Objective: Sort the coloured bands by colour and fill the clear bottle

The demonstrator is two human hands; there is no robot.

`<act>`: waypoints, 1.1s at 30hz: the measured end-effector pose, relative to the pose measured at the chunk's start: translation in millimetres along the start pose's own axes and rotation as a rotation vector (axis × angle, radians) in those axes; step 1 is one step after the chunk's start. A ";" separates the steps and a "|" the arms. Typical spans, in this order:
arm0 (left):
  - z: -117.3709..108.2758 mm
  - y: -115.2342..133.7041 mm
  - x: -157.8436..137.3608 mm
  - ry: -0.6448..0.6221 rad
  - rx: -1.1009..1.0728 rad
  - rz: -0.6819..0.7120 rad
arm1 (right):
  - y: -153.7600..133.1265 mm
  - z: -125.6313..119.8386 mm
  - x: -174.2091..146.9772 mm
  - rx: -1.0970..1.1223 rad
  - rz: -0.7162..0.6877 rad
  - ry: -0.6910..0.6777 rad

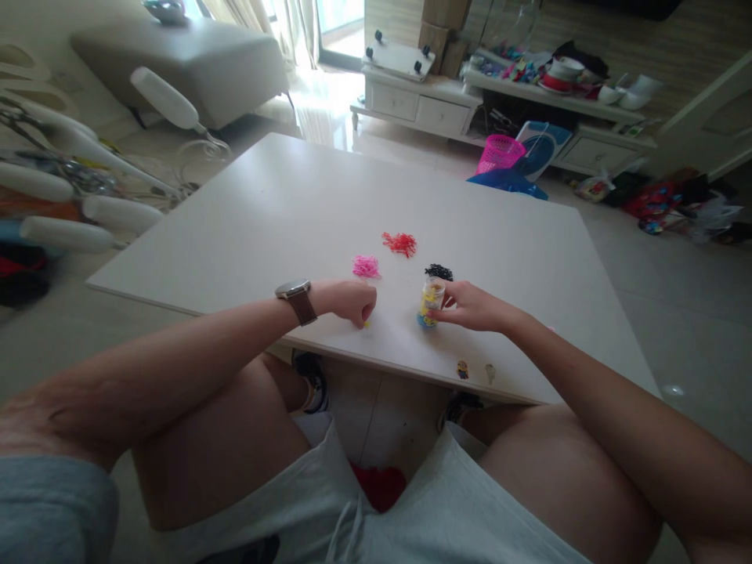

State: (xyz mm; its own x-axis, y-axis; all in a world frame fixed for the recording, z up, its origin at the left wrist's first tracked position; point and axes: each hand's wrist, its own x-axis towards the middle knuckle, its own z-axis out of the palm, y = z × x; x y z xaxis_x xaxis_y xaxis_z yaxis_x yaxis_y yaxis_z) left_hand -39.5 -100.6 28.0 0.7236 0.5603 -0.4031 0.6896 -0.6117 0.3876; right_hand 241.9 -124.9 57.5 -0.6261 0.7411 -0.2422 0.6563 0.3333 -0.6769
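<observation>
My right hand (pixel 470 305) is wrapped round a small clear jar (pixel 432 301) that stands on the white table. Yellow and blue bits show through the jar's wall. To the left of it, my left hand (pixel 356 301) is closed with the fingertips down at the tabletop, and a tiny yellow piece (pixel 366 323) peeks out at them. Just behind the jar lies a pile of black pieces (pixel 439 272). A pink pile (pixel 366 266) sits beyond my left hand, with a red pile (pixel 400 244) farther back. What the small pieces are is too fine to tell.
Near the front edge of the table (pixel 317 204) lie a small cartoon-figure piece (pixel 463 369) and a small pale piece (pixel 490 374). White-handled metal objects (pixel 164 98) crowd the left side. Past the far edge stand a pink basket (pixel 499 153) and a white cabinet (pixel 417 106).
</observation>
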 end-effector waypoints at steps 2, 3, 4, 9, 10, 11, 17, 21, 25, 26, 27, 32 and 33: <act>1.8 -0.4 -1.5 0.001 -0.015 0.034 | 1.1 -0.2 -0.2 -0.009 0.009 -0.002; 2.6 -1.0 -1.6 0.003 -0.016 0.047 | 1.4 -0.3 -0.3 -0.012 0.014 -0.004; 3.1 -1.7 -1.4 0.007 -0.016 0.059 | 1.4 -0.3 -0.4 -0.011 0.018 -0.005; -10.3 0.8 0.8 0.080 -0.087 0.088 | -1.0 -0.3 -1.3 0.011 0.015 -0.007; -17.1 3.2 0.5 0.122 -0.115 0.103 | -2.0 -0.2 -1.5 0.005 0.015 -0.005; -24.7 6.2 -0.2 0.181 -0.145 0.121 | -3.1 0.0 -1.7 -0.004 0.015 -0.004; -63.2 31.4 -9.2 0.571 -0.256 0.274 | -10.0 1.7 -2.3 -0.073 -0.007 0.006; -69.3 46.9 -8.1 0.602 -0.225 0.362 | -11.7 1.7 -2.3 -0.072 -0.008 0.011; -67.7 55.9 1.3 0.547 -0.184 0.435 | -12.6 1.4 -2.8 -0.064 -0.006 0.011; -67.0 57.0 3.5 0.539 -0.173 0.455 | -12.7 1.4 -2.9 -0.062 -0.007 0.009; -66.3 57.7 5.2 0.534 -0.160 0.475 | -12.8 1.5 -3.0 -0.059 -0.008 0.007; -62.7 57.3 7.9 0.531 -0.142 0.527 | -12.4 1.8 -2.5 -0.047 -0.007 0.007; -62.2 56.9 8.0 0.529 -0.148 0.527 | -12.3 1.8 -2.3 -0.048 -0.006 0.006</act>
State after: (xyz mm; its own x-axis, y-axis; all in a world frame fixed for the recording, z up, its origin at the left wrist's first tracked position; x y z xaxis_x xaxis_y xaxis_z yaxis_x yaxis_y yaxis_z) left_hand 7.3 -96.3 98.4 0.8502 0.4308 0.3027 0.2190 -0.8122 0.5408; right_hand 234.5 -131.8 65.2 -0.6277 0.7423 -0.2343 0.6723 0.3653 -0.6439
